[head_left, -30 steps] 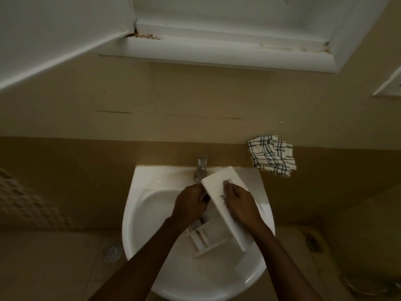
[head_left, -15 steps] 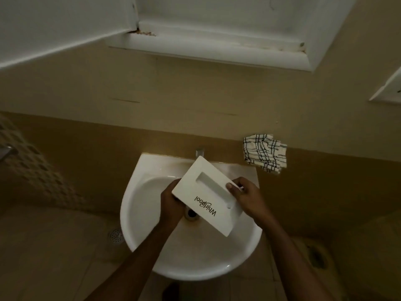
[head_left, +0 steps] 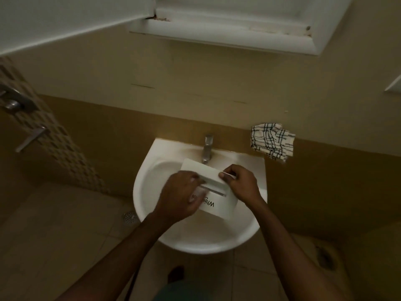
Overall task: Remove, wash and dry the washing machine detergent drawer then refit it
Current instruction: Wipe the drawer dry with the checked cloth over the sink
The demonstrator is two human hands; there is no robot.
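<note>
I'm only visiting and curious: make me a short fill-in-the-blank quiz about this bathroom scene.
1. The left hand and right hand hold the white drawer over the ____.
2. The checked cloth hangs to the ____ of the tap.
3. Seen from the camera, the lettering on the drawer reads ____.

Missing words: sink; right; upside down.

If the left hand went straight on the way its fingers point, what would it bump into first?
The left hand is touching the detergent drawer, so that comes first. Its fingers point right along the drawer's face, toward the right hand pinching the far edge; that looks next, though depth is unclear.
</note>
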